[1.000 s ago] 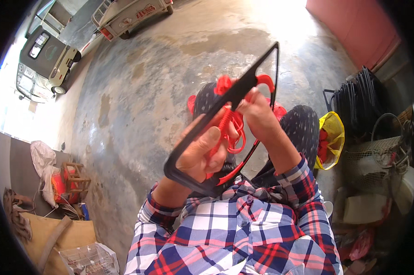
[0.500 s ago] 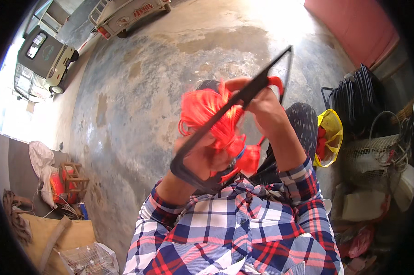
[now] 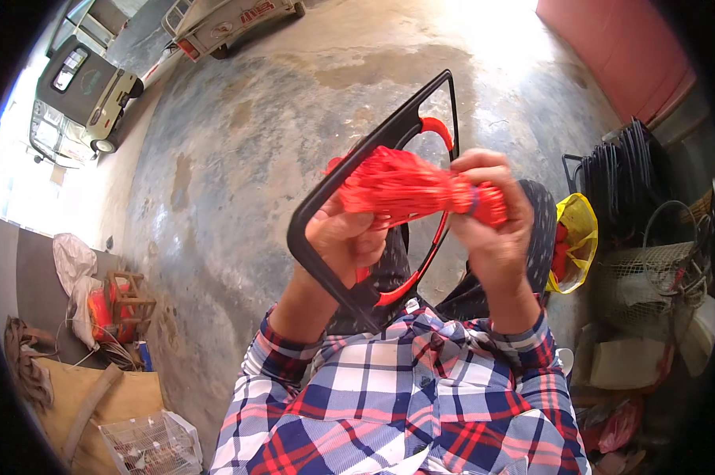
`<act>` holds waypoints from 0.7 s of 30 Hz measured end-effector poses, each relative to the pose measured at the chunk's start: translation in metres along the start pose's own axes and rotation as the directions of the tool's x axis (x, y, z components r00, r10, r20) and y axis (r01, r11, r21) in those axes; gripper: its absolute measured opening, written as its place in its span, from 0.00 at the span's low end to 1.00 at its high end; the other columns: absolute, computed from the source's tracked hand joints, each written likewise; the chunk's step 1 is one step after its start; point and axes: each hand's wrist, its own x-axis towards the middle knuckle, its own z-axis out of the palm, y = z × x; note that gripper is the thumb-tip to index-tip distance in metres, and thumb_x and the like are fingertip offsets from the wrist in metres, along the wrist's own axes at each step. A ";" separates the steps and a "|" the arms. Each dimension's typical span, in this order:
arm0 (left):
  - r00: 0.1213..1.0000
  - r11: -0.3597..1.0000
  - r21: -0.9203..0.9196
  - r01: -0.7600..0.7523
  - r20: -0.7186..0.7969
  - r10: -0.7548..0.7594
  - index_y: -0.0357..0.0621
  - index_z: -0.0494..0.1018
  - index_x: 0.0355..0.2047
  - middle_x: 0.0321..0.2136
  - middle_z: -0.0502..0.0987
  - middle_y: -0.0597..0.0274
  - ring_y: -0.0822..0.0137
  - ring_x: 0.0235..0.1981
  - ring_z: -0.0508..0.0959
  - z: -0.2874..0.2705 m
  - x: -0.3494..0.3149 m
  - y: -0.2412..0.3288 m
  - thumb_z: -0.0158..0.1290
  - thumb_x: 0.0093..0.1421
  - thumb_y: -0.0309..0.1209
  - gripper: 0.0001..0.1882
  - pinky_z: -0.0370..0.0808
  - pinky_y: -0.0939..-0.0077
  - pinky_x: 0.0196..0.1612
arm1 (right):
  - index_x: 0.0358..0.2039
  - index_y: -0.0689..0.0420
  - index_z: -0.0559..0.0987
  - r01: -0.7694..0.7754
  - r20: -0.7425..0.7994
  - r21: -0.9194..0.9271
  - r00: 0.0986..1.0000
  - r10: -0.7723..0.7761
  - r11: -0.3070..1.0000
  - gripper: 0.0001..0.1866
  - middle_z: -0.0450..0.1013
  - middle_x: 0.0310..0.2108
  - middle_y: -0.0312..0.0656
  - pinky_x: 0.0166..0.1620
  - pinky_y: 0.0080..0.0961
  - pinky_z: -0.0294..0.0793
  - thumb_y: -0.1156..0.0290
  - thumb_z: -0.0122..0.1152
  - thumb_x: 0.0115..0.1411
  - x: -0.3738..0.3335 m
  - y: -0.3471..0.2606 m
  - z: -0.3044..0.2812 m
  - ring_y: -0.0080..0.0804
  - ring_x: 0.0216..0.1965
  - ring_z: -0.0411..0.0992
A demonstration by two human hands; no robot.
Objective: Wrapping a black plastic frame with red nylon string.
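Note:
Above my lap, my left hand (image 3: pixel 345 241) is closed on the loose end of a hank of bright red cord (image 3: pixel 397 186). The hank is gathered near its right end by a thin blue tie. My right hand (image 3: pixel 496 218) grips that tied end, thumb below and fingers curled over it. A black frame (image 3: pixel 314 198) stands tilted around the hank and my left wrist. Red cord wraps parts of its curved inner rim. Whether the left fingers also hold the frame is hidden behind the cord.
A yellow bag (image 3: pixel 583 245) with red stuff inside stands right of my knee. Beyond it are stacked black frames (image 3: pixel 630 162) and a wire basket (image 3: pixel 650 273). At left lie a wooden stool (image 3: pixel 128 305) and a white wire crate (image 3: pixel 151 447). Vehicles (image 3: pixel 88 87) are parked far left.
The hank has swung to lie sideways, its tied end now toward the right. My right hand has left the frame's upper part and taken the tied end. The frame has turned to show its inner rim.

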 end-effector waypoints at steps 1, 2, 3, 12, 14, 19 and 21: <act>0.997 1.000 -0.009 -0.019 0.072 0.019 0.46 0.68 0.55 0.29 0.72 0.64 0.78 0.17 0.63 -0.006 0.002 0.001 0.55 0.52 0.29 0.27 0.58 0.85 0.16 | 0.34 0.59 0.75 -0.017 -0.043 0.119 0.999 0.022 0.993 0.17 0.69 0.43 0.41 0.52 0.27 0.66 0.87 0.58 0.42 0.004 -0.003 -0.007 0.30 0.46 0.68; 0.997 1.000 -0.010 -0.019 0.072 0.020 0.46 0.68 0.55 0.29 0.72 0.64 0.78 0.17 0.63 -0.008 0.000 0.002 0.55 0.52 0.29 0.27 0.58 0.85 0.16 | 0.34 0.59 0.75 -0.029 -0.083 0.237 0.995 0.050 0.971 0.17 0.69 0.44 0.43 0.52 0.28 0.66 0.87 0.56 0.41 0.008 -0.003 -0.014 0.30 0.46 0.68; 0.995 1.000 -0.016 -0.014 0.099 0.015 0.46 0.67 0.57 0.30 0.71 0.62 0.77 0.17 0.63 -0.009 0.000 0.002 0.54 0.53 0.30 0.28 0.59 0.86 0.16 | 0.33 0.59 0.75 -0.050 -0.076 0.380 0.993 0.085 0.924 0.12 0.69 0.45 0.46 0.53 0.30 0.67 0.79 0.55 0.44 0.013 -0.001 -0.022 0.33 0.46 0.69; 0.977 0.998 -0.021 0.053 0.209 -0.047 0.50 0.62 0.62 0.31 0.68 0.60 0.77 0.18 0.62 -0.013 -0.003 0.005 0.52 0.59 0.31 0.29 0.57 0.89 0.18 | 0.43 0.61 0.69 -0.214 0.111 0.852 0.965 0.236 0.477 0.18 0.70 0.34 0.45 0.46 0.38 0.70 0.61 0.49 0.58 0.015 0.021 -0.074 0.36 0.36 0.70; 0.985 1.000 0.010 0.025 0.172 -0.027 0.49 0.61 0.62 0.30 0.67 0.59 0.78 0.17 0.61 -0.015 -0.005 0.006 0.51 0.61 0.30 0.28 0.56 0.88 0.15 | 0.44 0.59 0.69 -0.251 0.103 0.841 0.944 0.313 0.480 0.15 0.70 0.30 0.41 0.39 0.36 0.73 0.61 0.49 0.62 0.002 0.034 -0.068 0.34 0.31 0.70; 0.989 1.000 -0.014 0.023 0.147 -0.021 0.49 0.63 0.61 0.30 0.68 0.61 0.78 0.18 0.62 -0.023 -0.004 0.007 0.50 0.63 0.27 0.25 0.55 0.89 0.16 | 0.48 0.58 0.70 -0.332 -0.005 0.743 0.866 0.501 0.581 0.16 0.73 0.37 0.43 0.42 0.37 0.75 0.60 0.46 0.67 -0.036 0.059 -0.073 0.33 0.37 0.73; 0.988 1.000 -0.005 0.031 0.155 -0.030 0.50 0.64 0.60 0.29 0.68 0.60 0.78 0.18 0.61 -0.024 -0.002 0.006 0.50 0.63 0.28 0.24 0.55 0.89 0.16 | 0.52 0.60 0.69 -0.215 -0.069 0.781 0.904 0.423 0.587 0.19 0.73 0.45 0.47 0.51 0.43 0.72 0.60 0.45 0.68 -0.036 0.058 -0.074 0.36 0.47 0.73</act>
